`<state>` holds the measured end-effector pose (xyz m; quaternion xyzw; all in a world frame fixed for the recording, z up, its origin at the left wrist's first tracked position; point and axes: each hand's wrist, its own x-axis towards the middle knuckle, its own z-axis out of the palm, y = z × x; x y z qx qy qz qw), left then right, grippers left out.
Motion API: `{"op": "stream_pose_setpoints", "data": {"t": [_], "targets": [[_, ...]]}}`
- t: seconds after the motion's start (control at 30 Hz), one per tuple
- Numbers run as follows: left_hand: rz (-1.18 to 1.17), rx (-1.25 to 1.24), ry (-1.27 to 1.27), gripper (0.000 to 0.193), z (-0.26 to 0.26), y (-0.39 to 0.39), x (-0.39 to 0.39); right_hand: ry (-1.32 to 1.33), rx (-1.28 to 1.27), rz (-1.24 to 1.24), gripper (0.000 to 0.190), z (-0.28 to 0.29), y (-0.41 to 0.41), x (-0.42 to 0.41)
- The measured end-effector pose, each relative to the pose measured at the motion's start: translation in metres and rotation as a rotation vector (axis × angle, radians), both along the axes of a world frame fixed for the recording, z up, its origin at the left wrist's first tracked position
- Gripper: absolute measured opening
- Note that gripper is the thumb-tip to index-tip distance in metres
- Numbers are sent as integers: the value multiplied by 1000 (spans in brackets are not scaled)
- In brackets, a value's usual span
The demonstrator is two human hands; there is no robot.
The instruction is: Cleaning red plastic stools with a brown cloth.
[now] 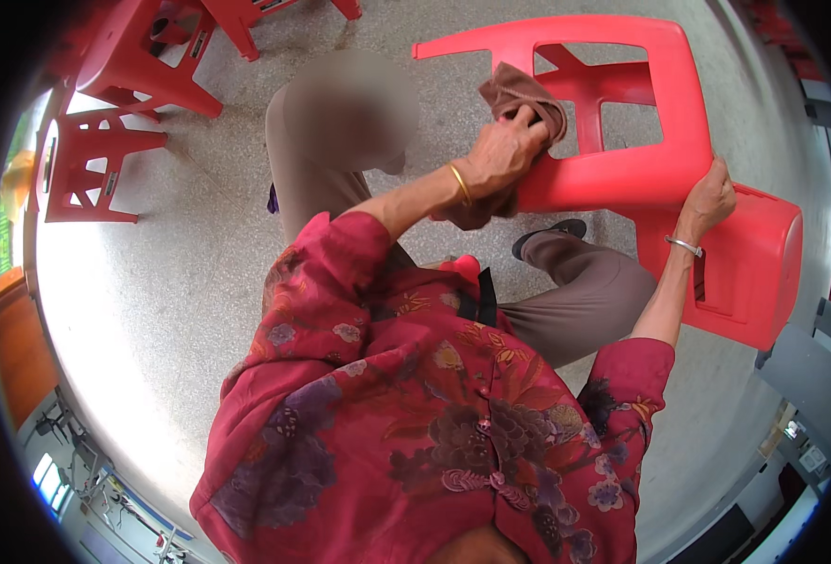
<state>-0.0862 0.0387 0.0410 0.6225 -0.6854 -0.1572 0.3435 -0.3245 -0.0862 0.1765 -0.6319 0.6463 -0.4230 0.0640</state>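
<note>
A red plastic stool [613, 173] lies tipped on its side before me, with its legs pointing to the left. My left hand [503, 151], with a gold-coloured bangle at the wrist, grips a brown cloth [521, 92] against one of the stool's legs. Part of the cloth hangs below that wrist. At the seat end, my right hand [708, 194] holds the stool's edge; a silver-coloured bangle circles this wrist. Below it is a second red plastic stool [747, 275], partly covered by my right arm and the first stool.
More red plastic stools [95, 166] stand at the upper left on the speckled floor [197, 261]. My bent legs [585, 296] flank the work. A small pinkish-red object [466, 266] shows between them. Grey chairs [810, 374] line the right side. A blurred patch hides part of my left knee.
</note>
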Motion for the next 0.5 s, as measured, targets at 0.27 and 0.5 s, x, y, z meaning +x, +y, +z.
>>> {"op": "stream_pose_setpoints", "data": {"t": [0.27, 0.5], "targets": [[339, -114, 107, 26, -11, -101, 64, -128, 30, 35, 38, -2, -5, 10], [410, -72, 125, 30, -30, -120, 97, -133, -46, 130, 41, -2, 1, 17]]}}
